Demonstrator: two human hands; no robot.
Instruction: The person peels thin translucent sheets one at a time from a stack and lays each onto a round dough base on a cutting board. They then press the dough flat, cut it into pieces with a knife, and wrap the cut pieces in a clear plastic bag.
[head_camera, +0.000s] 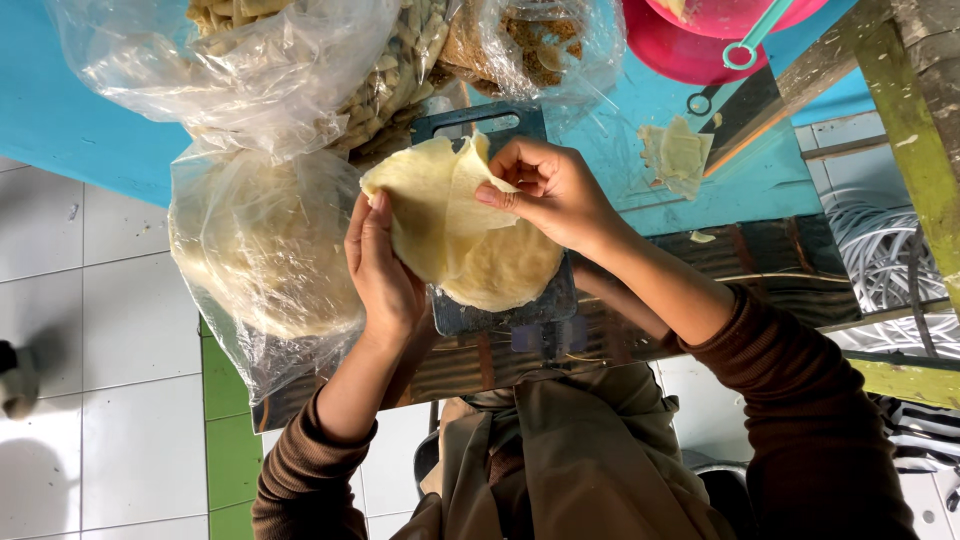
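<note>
Head: both hands (385, 265) (555, 190) pinch wrapper sheet (440, 200).

We can't see most of the dark rectangular cutting board (500, 312), hidden under round pale dough sheets (505, 268). Pink plastic bowl (690, 45) cut off at top edge. Clear plastic bag of stacked wrappers (265, 255) blurs its contents; left palm (385, 275) hidden.

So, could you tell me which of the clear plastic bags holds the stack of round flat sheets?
The bag beside the left hand; the upper bags hold twisted or crumbly pieces.
</note>
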